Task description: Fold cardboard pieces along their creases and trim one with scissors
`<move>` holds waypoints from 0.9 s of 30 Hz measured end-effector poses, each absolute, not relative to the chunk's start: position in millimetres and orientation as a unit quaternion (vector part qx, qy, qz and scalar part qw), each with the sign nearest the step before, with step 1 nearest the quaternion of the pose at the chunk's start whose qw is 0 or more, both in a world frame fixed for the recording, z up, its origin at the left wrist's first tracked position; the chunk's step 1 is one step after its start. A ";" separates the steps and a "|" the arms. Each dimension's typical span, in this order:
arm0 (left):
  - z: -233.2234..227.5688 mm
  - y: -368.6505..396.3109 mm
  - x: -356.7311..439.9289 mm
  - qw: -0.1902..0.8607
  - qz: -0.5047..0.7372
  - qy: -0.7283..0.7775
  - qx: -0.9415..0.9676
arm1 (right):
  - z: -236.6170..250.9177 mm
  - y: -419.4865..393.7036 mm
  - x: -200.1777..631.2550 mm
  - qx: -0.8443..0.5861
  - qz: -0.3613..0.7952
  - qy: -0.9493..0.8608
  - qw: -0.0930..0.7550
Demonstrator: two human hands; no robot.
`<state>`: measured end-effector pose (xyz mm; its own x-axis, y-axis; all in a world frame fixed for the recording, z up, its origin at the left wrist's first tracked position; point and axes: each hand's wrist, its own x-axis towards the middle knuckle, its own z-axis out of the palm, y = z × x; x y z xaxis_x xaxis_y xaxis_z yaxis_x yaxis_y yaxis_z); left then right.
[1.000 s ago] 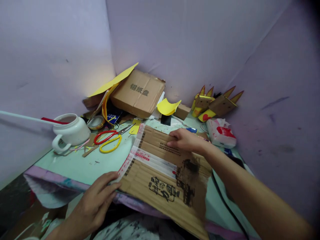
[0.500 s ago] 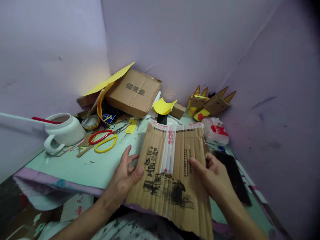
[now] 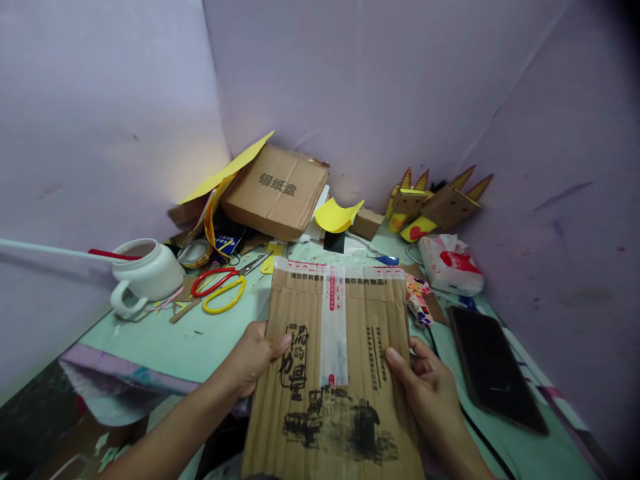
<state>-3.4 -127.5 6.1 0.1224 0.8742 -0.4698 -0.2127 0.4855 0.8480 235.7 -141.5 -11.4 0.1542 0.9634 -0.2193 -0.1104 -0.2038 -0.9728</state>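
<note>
A flat sheet of corrugated cardboard with black print and a strip of clear tape down its middle is held upright-facing in front of me over the pale green table. My left hand grips its left edge, thumb on the printed face. My right hand grips its right edge the same way. The sheet's near end runs off the bottom of the view.
Red and yellow scissors and a white jug lie at the left. A cardboard box and yellow paper sit at the back, cardboard figures and a tissue pack at the right, a dark phone nearby.
The cardboard sheet has been turned from lying slanted across the table to facing me squarely. Both hands shifted from its far and near corners to its left and right edges.
</note>
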 end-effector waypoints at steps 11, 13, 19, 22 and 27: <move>6.3 -126.6 -3.1 0.686 0.397 0.528 0.304 | -13.1 -140.8 238.0 -0.566 0.549 -0.357 0.501; 5.9 -127.4 -3.7 0.689 0.397 0.524 0.305 | -10.8 -141.3 237.2 -0.567 0.547 -0.361 0.499; 3.7 -127.4 -5.2 0.682 0.392 0.529 0.317 | -11.7 -141.2 237.5 -0.559 0.555 -0.368 0.495; 3.5 -127.3 -5.7 0.679 0.389 0.532 0.324 | -11.8 -139.9 236.7 -0.554 0.559 -0.366 0.496; 3.5 -127.5 -6.1 0.679 0.383 0.529 0.335 | -11.5 -137.3 236.7 -0.551 0.558 -0.356 0.508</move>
<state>-6.1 -127.5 3.5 0.1476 0.8745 -0.4621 -0.1654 0.4824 0.8602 236.7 -137.3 -11.5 0.1226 0.9594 -0.2539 -0.1746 -0.2310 -0.9572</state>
